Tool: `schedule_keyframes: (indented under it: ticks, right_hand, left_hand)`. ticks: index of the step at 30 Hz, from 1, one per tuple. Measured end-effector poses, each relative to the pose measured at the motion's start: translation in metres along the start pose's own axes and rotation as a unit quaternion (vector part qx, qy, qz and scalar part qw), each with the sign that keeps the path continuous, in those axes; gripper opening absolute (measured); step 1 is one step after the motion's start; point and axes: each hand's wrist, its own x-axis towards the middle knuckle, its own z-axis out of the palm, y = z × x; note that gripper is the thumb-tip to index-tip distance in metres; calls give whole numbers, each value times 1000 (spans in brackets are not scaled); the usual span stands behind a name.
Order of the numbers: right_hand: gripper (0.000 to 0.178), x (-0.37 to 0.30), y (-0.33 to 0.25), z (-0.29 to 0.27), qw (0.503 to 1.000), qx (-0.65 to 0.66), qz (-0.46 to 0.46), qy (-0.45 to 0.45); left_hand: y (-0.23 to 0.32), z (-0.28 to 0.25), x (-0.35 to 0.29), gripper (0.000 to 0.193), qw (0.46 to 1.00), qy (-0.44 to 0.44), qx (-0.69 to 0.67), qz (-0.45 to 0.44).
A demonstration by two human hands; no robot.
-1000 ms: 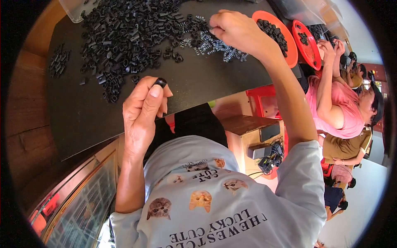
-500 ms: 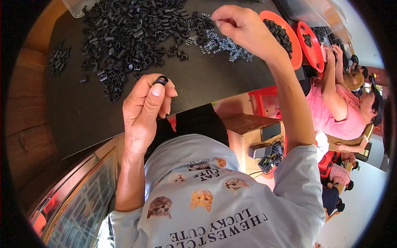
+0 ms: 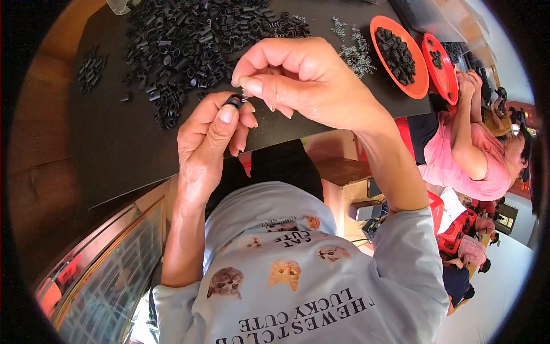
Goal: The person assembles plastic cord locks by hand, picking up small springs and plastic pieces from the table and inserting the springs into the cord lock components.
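Observation:
Between thumb and forefinger, my left hand (image 3: 209, 129) pinches a small black plastic ring-shaped part (image 3: 234, 101) above the near edge of the dark table. Close beside it, my right hand (image 3: 298, 80) is closed in a pinch on a small metal spring (image 3: 245, 96), whose end meets or nearly meets the black part. Fingers cover most of the spring. Beyond both hands lies a big heap of black plastic parts (image 3: 183, 57). Loose metal springs (image 3: 356, 54) lie to the right of my right hand.
An orange plate (image 3: 423, 89) of black pieces stands at the right, with a red plate (image 3: 446, 74) beside it. A small group of black parts (image 3: 91, 69) lies far left. A person in pink (image 3: 467, 155) works at the right. Below the table stands a wooden cabinet (image 3: 344, 172).
My right hand has come from the spring pile toward my left hand, bringing a spring to the black part. My left hand keeps its pinch. The view has shifted slightly.

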Motion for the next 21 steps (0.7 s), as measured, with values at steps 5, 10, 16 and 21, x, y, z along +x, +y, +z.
schedule_keyframes:
  ticks: [5, 10, 16, 21]
  right_hand:
    - [10, 0, 2, 12, 996, -46, -64, 35]
    - [4, -5, 18, 20, 971, -131, -178, 89]
    - [14, -11, 28, 28, 900, -250, -330, 134]
    - [22, -20, 39, 38, 904, -244, -303, 179]
  left_hand:
    - [-1, -1, -1, 31, 1000, -7, 12, 2]
    - [-2, -2, -1, 30, 1000, -2, 17, 10]
    - [-4, -2, -1, 30, 1000, 1, 10, 22]
    - [-5, 0, -1, 29, 999, 28, 35, 20]
